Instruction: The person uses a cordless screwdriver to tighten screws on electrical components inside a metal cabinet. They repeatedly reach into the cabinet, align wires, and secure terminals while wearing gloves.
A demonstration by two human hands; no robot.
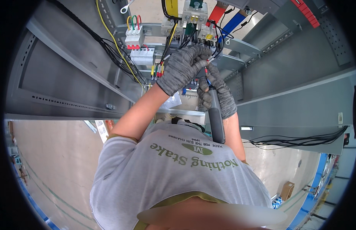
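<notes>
My right hand (pixel 224 97), in a grey knit glove, is wrapped round a dark grey pen-shaped electric screwdriver (pixel 215 120). Its slim red and blue shaft (pixel 206 71) points up toward the fingertips of my left hand (pixel 184 68). That hand, gloved the same way, pinches the end of a thin black wire (pixel 219 50) with a pale sleeve. Behind the gloves stand clear-covered terminal blocks (pixel 195 17) with yellow, green, red and blue busbars. My fingers partly hide the spot where the screwdriver tip ends.
Grey cabinet walls (pixel 63 57) rise on both sides. White circuit breakers (pixel 135 37) sit left of my left hand on a rail. A black cable bundle (pixel 105 48) and a yellow wire (pixel 116 42) run down the left. More black wires (pixel 296 140) hang at the right.
</notes>
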